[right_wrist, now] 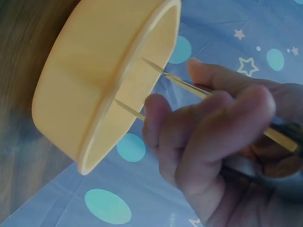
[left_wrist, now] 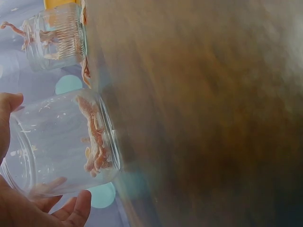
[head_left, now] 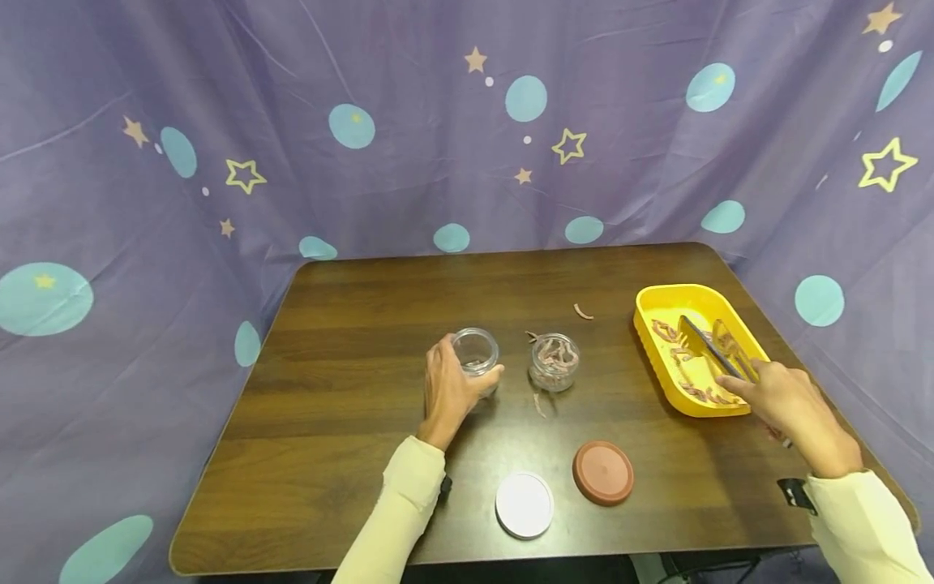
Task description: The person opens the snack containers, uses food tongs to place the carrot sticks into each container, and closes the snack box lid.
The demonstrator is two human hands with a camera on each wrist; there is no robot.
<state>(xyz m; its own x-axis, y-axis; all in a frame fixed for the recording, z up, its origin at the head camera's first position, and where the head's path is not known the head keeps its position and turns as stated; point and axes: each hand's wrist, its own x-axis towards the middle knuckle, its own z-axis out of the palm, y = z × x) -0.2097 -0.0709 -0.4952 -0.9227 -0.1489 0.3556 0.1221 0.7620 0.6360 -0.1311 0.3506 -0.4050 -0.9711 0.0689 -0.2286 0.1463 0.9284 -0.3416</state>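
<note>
My left hand (head_left: pixel 447 393) grips a clear glass jar (left_wrist: pixel 57 132) standing on the table, thumb on one side and fingers round the other. Several pinkish-brown dried strips (left_wrist: pixel 97 142) lie at its bottom. At the right, a pair of metal tongs (head_left: pixel 706 345) is held in my right hand (head_left: pixel 791 410). Their two ends reach apart into a yellow plastic basket (right_wrist: pixel 85 71), over more strips (head_left: pixel 664 330). Whether the tongs' ends touch a strip cannot be told. A second glass jar (head_left: pixel 554 377), fuller of strips, stands right of the left hand.
Near the table's front edge lie a white lid (head_left: pixel 524 504) and a reddish-brown lid (head_left: pixel 603 472). Loose strips lie round the second jar, with one stray strip (head_left: pixel 583 312) farther back. A purple patterned curtain (head_left: pixel 409 178) hangs behind the wooden table (head_left: pixel 321 422).
</note>
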